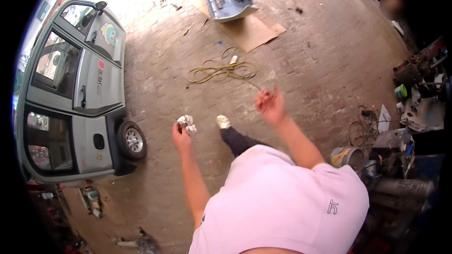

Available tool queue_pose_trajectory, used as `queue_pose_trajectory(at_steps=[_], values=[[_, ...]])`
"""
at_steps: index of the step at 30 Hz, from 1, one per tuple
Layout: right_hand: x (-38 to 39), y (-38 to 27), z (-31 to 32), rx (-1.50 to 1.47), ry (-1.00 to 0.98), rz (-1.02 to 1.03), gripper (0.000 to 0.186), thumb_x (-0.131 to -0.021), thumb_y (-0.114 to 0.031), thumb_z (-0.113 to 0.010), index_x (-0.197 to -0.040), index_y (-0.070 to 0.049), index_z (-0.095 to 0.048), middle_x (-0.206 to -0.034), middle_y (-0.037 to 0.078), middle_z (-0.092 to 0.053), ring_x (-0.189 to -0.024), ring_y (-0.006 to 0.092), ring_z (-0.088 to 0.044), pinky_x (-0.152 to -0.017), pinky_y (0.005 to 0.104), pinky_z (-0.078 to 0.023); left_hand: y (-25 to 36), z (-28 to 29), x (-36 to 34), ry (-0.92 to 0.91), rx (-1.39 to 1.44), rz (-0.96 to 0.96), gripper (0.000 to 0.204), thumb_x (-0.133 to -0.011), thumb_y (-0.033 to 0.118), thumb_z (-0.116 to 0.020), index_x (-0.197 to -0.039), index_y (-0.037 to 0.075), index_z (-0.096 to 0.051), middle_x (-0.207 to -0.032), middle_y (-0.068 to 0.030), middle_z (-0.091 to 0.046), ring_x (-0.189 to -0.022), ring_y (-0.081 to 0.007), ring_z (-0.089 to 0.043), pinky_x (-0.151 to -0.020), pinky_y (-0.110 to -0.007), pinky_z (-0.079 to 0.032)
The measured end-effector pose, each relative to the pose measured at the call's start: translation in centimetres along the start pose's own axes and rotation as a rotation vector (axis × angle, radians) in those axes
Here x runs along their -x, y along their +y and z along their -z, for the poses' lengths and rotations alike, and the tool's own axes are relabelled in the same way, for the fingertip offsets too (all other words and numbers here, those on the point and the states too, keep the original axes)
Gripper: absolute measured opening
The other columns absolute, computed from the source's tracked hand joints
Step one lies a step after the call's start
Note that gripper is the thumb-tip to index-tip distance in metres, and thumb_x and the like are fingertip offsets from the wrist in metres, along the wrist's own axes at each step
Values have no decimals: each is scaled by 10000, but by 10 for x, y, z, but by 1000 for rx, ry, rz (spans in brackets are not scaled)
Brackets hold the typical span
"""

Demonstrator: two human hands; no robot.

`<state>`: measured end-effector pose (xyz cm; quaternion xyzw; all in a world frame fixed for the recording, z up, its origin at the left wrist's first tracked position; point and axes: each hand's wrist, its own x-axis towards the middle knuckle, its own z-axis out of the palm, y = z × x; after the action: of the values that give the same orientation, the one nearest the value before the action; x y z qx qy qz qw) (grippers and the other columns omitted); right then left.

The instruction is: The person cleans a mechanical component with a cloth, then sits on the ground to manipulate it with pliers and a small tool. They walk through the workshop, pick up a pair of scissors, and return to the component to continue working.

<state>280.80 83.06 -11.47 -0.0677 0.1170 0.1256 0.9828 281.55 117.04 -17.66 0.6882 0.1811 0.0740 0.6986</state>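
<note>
My left hand [180,134] is closed on a crumpled white wad [189,123], which looks like tissue or a rag. It hangs over the paved floor, to the left of my stepping shoe [223,122]. Out to the right, my right hand [272,107] has its palm partly turned up. Its fingers are loosely bent and apart, with nothing visible in them. On the floor beyond that hand lies a looped yellow-green cable [214,74]. A white block [233,59], perhaps a socket, sits at the loops.
A grey van [96,89] stands close on my left. Ahead, a grey-blue car panel [226,0] rests on flat cardboard [261,30], with a screwdriver [188,30] nearby. Metal parts, a bucket [347,157] and a cylinder [402,187] crowd the right side. Another person [394,7] is at far right.
</note>
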Motion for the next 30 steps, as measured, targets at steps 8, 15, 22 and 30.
queue_pose_trajectory(at_steps=[8, 15, 22, 30], values=[[-239, 38, -138, -88, -316, -124, 493, -868, -527, -390, -655, -84, -357, -608, 2, -310, -634, 143, -336, -637, 267, -388, 74, 80, -171, 248, -42, 87, 78, -888, 107, -500, -903, 38, -532, -780, 13, -546, -651, -46, -488, -516, -201, -392], [-423, 123, -161, 817, -70, -278, 416, -882, -461, -422, -708, -85, -464, -626, -6, -435, -566, 136, -422, -572, 292, -413, 80, 92, -319, 303, -266, -12, 136, -837, 95, -551, -919, -14, -557, -790, -19, -575, -715, -94, -534, -646, -234, -435], [-543, 188, -194, 1772, -141, 188, 296, -849, -294, -518, -817, -2, -550, -694, 143, -568, -633, 248, -549, -569, 338, -416, 140, -40, -493, -320, -579, -430, 139, -790, 36, -539, -918, -9, -568, -815, -106, -558, -730, -244, -537, -660, -324, -432], [-618, 123, -200, 1517, 430, 541, 294, -857, -281, -489, -855, 12, -507, -740, 180, -594, -700, 344, -570, -613, 404, -432, 187, -170, -598, -826, -578, -795, 162, -746, -38, -517, -888, 1, -587, -757, -114, -514, -689, -277, -503, -609, -330, -406]])
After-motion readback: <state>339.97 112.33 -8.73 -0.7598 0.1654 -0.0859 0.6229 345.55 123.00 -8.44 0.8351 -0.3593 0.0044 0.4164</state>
